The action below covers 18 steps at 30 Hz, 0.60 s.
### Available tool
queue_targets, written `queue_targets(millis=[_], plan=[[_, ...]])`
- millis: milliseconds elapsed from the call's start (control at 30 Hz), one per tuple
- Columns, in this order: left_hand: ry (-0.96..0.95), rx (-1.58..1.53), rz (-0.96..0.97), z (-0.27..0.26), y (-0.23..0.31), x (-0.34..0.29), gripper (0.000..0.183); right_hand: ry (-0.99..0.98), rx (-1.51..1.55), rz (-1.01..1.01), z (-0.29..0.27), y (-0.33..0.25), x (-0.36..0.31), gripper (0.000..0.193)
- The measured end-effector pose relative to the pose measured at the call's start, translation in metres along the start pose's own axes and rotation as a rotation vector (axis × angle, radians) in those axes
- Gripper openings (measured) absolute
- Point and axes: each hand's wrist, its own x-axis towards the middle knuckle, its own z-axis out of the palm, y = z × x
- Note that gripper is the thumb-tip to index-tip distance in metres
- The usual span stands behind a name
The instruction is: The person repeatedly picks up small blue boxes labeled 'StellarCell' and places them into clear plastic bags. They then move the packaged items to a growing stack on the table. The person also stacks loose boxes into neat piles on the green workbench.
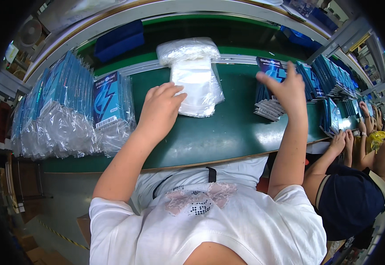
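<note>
While poising spread, seemingly empty right fingers (pixel 292 74) by slim blue boxes (pixel 265 93) at two o'clock, steady clear plastic bags (pixel 195 86) at twelve with half-curled left fingers (pixel 167 90); cannot tell whether gripping.

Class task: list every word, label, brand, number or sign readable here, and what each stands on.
Texts are located, not copied.
Blue rectangular box in clear plastic, left: light title lettering, a smaller line below.
Same box, lower down: white barcode label.
Dark-blue rectangular box by the right hand: light lettering near its top.
Blue box stacks, farther right: too small to read.
</note>
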Motion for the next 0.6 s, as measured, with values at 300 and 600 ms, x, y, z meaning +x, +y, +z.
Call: queue_targets(millis=[300, 600], plan=[[-0.035, -0.055, 0.04, 0.019, -0.004, 0.009, 0.022, 0.207, 0.11, -0.189, 0.013, 0.004, -0.008, 0.064], [0.165, -0.248, -0.002, 0.007, -0.002, 0.011, 0.014, -0.701, 1.845, 0.347, 0.028, -0.029, -0.065, 0.047]])
